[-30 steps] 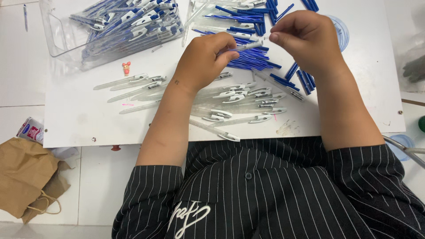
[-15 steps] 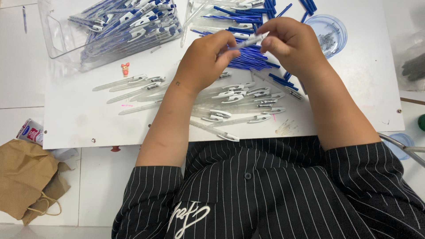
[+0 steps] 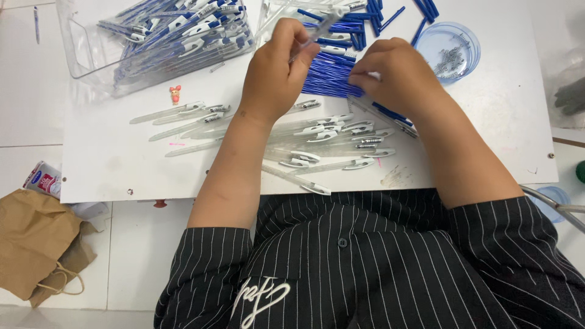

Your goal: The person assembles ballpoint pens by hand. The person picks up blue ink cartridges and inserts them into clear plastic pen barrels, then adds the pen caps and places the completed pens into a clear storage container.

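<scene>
The white board (image 3: 109, 158) carries all the work, and the person in a black pinstriped shirt (image 3: 365, 268) leans over it. At the upper left stands a clear plastic bin (image 3: 79, 55) full of finished blue-and-white pens. Loose clear pen barrels (image 3: 329, 137) lie strewn between the forearms, and a heap of blue refills (image 3: 332, 73) sits just beyond the hands, with a round blue-tinted cup of small metal parts (image 3: 451, 52) to its right.

The left hand (image 3: 274, 76) pinches a clear pen barrel (image 3: 320, 27) between thumb and fingertips, its far end tilted up to the right above the refills. Half a second ago both hands met on that barrel; now the right hand (image 3: 396, 76) has dropped away, its fingers curled together and pressed down at the edge of the refill heap. Whether it grips one cannot be told.
</scene>
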